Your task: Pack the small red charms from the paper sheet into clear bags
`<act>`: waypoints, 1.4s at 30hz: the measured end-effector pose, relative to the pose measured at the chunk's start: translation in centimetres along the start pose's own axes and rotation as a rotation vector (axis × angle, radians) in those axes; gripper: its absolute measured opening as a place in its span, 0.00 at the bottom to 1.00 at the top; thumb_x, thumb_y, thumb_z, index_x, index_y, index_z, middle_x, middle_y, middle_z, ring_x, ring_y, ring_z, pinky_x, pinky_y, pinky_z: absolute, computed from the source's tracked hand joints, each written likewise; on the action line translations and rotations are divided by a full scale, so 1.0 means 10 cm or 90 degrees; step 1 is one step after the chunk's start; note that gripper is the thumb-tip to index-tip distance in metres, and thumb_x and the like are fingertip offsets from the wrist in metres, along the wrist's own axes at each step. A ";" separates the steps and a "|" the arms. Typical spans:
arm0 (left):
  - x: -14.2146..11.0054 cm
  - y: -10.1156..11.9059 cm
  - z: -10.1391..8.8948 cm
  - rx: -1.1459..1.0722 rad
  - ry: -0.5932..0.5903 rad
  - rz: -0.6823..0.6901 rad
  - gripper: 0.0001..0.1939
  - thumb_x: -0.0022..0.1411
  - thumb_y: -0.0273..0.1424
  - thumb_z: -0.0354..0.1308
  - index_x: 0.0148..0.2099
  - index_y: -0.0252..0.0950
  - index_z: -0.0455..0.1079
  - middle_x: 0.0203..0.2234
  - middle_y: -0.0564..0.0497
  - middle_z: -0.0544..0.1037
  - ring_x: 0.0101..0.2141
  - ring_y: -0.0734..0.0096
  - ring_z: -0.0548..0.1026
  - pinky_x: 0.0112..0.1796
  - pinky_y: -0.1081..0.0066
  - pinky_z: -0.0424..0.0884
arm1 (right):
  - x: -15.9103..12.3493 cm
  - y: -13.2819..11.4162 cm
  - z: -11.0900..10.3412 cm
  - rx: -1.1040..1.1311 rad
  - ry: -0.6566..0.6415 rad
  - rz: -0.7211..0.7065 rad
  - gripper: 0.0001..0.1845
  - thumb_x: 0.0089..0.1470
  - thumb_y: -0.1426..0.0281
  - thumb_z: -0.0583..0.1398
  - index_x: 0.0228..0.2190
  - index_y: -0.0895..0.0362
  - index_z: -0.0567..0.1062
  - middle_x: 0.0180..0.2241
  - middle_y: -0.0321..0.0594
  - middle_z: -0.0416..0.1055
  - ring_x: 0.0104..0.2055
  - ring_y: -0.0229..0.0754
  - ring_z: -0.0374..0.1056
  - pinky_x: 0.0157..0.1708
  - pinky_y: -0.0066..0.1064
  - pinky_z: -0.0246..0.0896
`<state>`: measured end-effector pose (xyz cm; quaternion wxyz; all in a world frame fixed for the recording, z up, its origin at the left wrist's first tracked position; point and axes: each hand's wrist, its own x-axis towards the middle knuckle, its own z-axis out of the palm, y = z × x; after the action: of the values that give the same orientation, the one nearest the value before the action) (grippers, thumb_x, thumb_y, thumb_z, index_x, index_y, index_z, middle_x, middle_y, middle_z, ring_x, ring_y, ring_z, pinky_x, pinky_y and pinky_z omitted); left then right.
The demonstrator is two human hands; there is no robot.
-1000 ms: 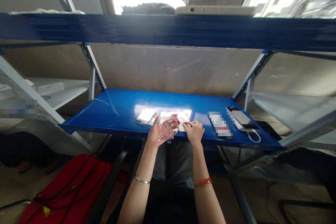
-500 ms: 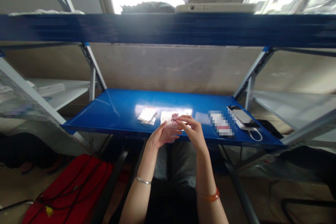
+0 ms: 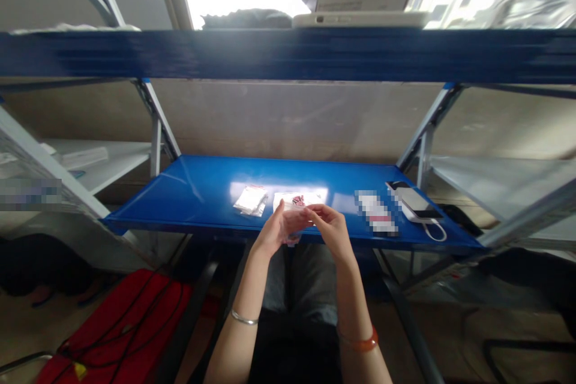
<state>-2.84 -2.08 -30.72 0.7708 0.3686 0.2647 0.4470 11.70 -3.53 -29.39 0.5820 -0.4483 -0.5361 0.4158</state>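
Close to the blue table's front edge, my left hand (image 3: 271,234) is closed around a small clear plastic bag (image 3: 293,237). My right hand (image 3: 332,231) pinches at the bag's upper right side, fingertips together. Something reddish shows low in the bag, too blurred to name. Just beyond the hands, small dark red pieces (image 3: 298,200) lie on a white sheet (image 3: 279,198), which my fingers partly cover. To the left rests a little pile of clear bags (image 3: 251,200) with white contents or backing.
On the right of the blue table (image 3: 202,177) lie a blurred-out flat item (image 3: 377,213) and a phone (image 3: 416,201) with a white cable (image 3: 438,235). A blue shelf beam (image 3: 270,54) spans above. A red case (image 3: 121,324) with black cables stands at lower left.
My right fingers have drawn down and closer to the bag's edge, away from the red pieces. My left thumb now points more upright. The view has shifted slightly.
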 end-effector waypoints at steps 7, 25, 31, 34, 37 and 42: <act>-0.06 0.04 0.14 0.079 0.209 0.226 0.17 0.47 0.42 0.65 0.33 0.33 0.71 0.25 0.48 0.80 0.26 0.66 0.78 0.30 0.70 0.72 | -0.01 -0.04 0.00 -0.024 0.054 -0.040 0.13 0.44 0.60 0.63 0.28 0.57 0.77 0.28 0.40 0.76 0.31 0.42 0.71 0.32 0.32 0.64; -0.11 0.13 0.09 0.178 0.268 0.261 0.17 0.47 0.41 0.65 0.33 0.34 0.69 0.31 0.47 0.80 0.26 0.66 0.78 0.24 0.75 0.69 | -0.06 -0.11 -0.02 -0.071 0.056 -0.094 0.17 0.48 0.62 0.61 0.40 0.54 0.75 0.33 0.42 0.76 0.36 0.44 0.71 0.33 0.32 0.63; -0.14 0.16 0.13 0.186 0.273 0.271 0.15 0.47 0.40 0.65 0.31 0.34 0.71 0.29 0.49 0.79 0.27 0.66 0.78 0.25 0.75 0.67 | -0.04 -0.06 -0.02 -0.032 0.029 -0.040 0.14 0.46 0.59 0.62 0.32 0.56 0.77 0.29 0.41 0.76 0.33 0.44 0.71 0.33 0.33 0.63; -0.15 0.16 0.13 0.207 0.281 0.287 0.13 0.48 0.39 0.64 0.31 0.34 0.71 0.28 0.50 0.79 0.27 0.67 0.78 0.26 0.75 0.66 | -0.03 -0.02 -0.02 -0.047 0.021 -0.049 0.13 0.47 0.59 0.62 0.27 0.57 0.76 0.29 0.39 0.75 0.33 0.42 0.70 0.33 0.31 0.62; -0.14 0.15 0.12 0.230 0.268 0.288 0.12 0.50 0.39 0.63 0.31 0.34 0.71 0.28 0.49 0.79 0.27 0.67 0.78 0.27 0.75 0.67 | -0.02 0.00 -0.02 -0.051 0.031 -0.054 0.13 0.48 0.59 0.61 0.27 0.56 0.75 0.29 0.39 0.74 0.33 0.42 0.69 0.32 0.30 0.60; -0.14 0.15 0.12 0.239 0.216 0.276 0.12 0.50 0.38 0.64 0.33 0.33 0.72 0.28 0.47 0.79 0.27 0.66 0.78 0.32 0.70 0.70 | -0.03 0.00 -0.04 -0.065 0.042 -0.047 0.14 0.47 0.58 0.61 0.27 0.57 0.75 0.29 0.40 0.74 0.32 0.42 0.69 0.31 0.30 0.60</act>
<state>-3.31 -3.24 -28.67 0.5215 0.4727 0.3825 0.5986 12.08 -3.86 -29.43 0.5904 -0.4708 -0.5533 0.3516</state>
